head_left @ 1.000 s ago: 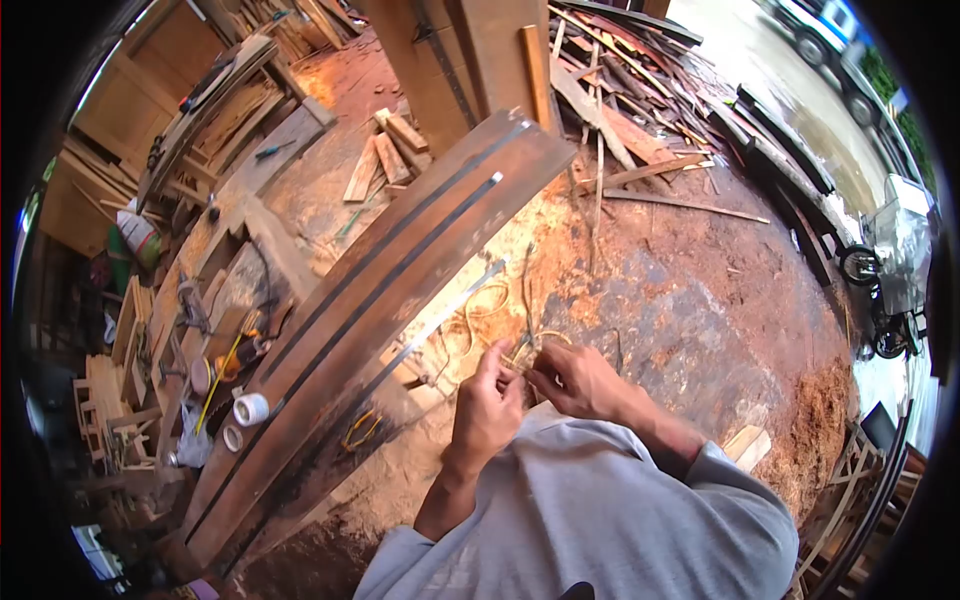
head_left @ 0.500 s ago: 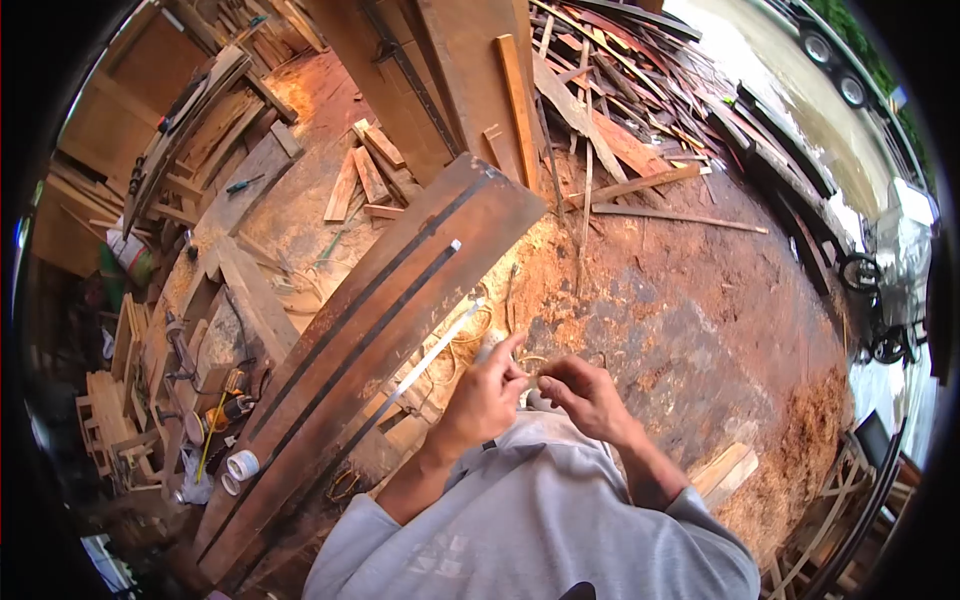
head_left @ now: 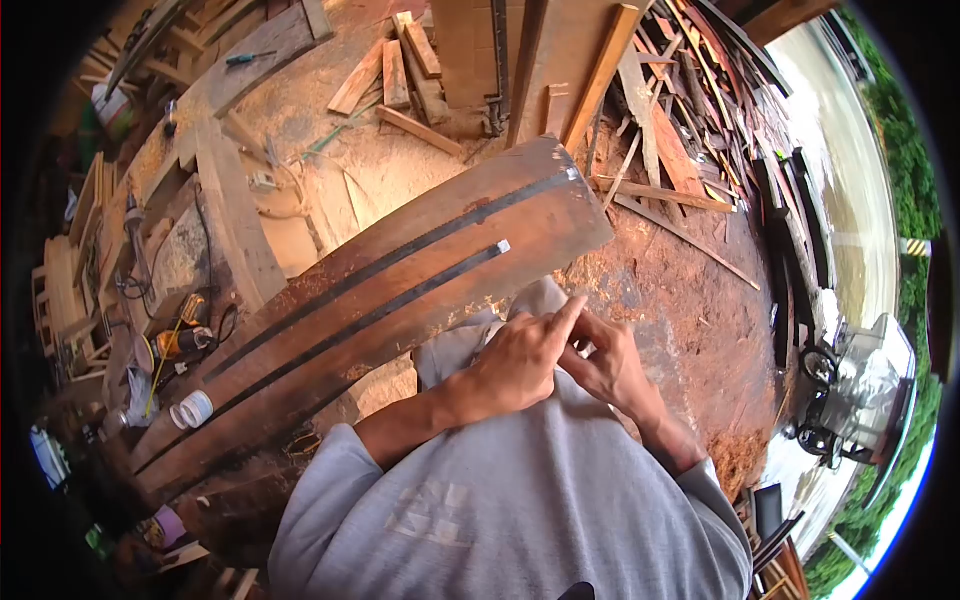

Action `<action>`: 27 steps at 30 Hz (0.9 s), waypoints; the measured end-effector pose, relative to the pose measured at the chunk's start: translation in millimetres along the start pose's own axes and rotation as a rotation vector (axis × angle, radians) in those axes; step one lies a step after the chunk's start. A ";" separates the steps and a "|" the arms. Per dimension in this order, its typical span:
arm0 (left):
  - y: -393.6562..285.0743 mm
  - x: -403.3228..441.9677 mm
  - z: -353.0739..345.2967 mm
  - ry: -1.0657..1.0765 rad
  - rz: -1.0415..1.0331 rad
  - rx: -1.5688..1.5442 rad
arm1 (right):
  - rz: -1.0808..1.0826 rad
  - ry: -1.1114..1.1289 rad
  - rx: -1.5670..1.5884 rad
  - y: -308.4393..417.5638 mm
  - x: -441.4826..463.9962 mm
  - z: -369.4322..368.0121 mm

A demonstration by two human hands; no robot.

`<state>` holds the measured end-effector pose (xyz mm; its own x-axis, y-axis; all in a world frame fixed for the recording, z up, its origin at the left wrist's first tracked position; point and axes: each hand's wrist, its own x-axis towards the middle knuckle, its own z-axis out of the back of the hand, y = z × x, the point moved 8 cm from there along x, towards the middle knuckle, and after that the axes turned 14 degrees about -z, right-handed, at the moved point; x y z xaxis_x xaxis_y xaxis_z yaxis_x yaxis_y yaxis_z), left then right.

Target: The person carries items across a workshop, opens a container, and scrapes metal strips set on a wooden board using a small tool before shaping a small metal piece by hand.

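Though near board edge (head_left: 492,292), hands (head_left: 522,362) (head_left: 608,370) clear

"What's just beyond the left hand (head_left: 520,365)?"
"A long brown board (head_left: 565,225), stretching off to that hand's left."
"Anything on it?"
"Dark strips (head_left: 430,284) running lengthwise, and white rolls (head_left: 191,409), well to the hand's left."

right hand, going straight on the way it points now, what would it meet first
The bare right hand would likely meet the bare left hand with outstretched index finger, close at its fingertips; depth, and whether they already touch, is unclear.
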<state>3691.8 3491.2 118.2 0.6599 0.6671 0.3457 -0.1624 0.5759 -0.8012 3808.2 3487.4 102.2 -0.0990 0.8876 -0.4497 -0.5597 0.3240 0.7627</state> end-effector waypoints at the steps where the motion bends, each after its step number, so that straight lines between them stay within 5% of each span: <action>1: 5.8 0.8 3.8 -0.046 0.029 -0.005 | 0.047 -0.029 -0.027 6.0 5.7 0.5; 9: 37.1 -3.9 18.2 -0.260 0.394 -0.074 | 0.169 -0.009 -0.204 -2.6 61.9 25.4; 11: 31.5 -7.1 42.8 -0.356 0.486 -0.150 | -0.045 -0.030 -0.096 -21.5 90.1 62.8; 17: 53.2 2.2 45.2 -0.621 0.553 -0.511 | -0.257 0.513 0.273 5.3 88.5 43.6; 23: 39.0 40.3 36.6 -0.568 0.521 -0.253 | -0.235 0.704 0.371 2.2 103.6 42.8; 27: 38.3 47.4 23.0 -0.502 0.545 0.086 | 0.043 0.560 0.076 16.6 112.5 63.1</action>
<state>3700.0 3555.8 115.2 0.0578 0.9924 0.1082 -0.4415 0.1226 -0.8888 3839.8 3613.3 93.6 -0.5538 0.5980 -0.5794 -0.4867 0.3321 0.8080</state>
